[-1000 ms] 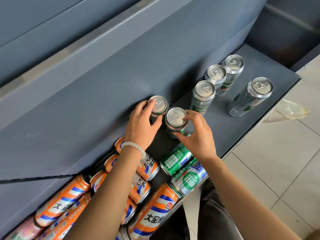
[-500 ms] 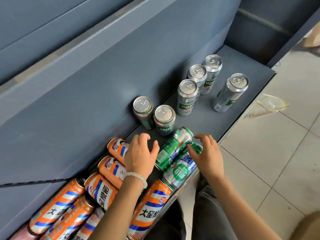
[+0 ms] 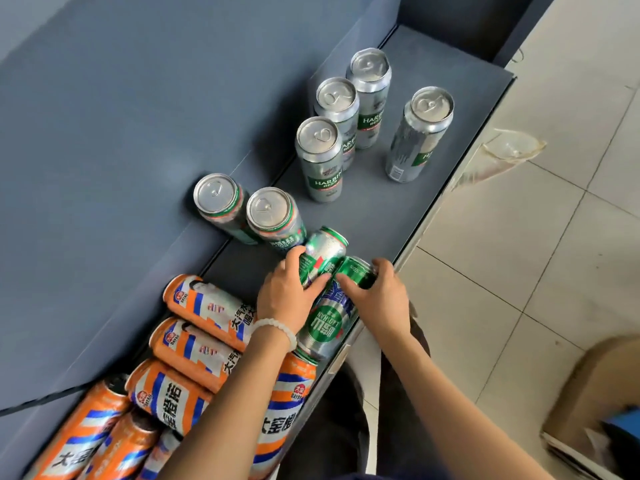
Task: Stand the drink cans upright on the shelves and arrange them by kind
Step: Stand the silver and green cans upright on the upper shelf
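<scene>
We see two green cans lying on their sides near the front of the shelf (image 3: 398,209); the left hand (image 3: 287,296) now has its grip round the farther green can (image 3: 323,252), and the right hand (image 3: 379,297) closes on the top end of the nearer green can (image 3: 329,320); a second ago both hands were up at the two upright green-banded cans (image 3: 242,211), so we judge that pair placed and these two next to be stood beside them; the cans are smooth, glossy metal cylinders with pull-tab lids; four taller silver cans (image 3: 320,157) stand farther along the matte grey shelf; orange cans (image 3: 194,348) lie heaped at the near end; pale tiled floor (image 3: 519,271) lies to the right.
</scene>
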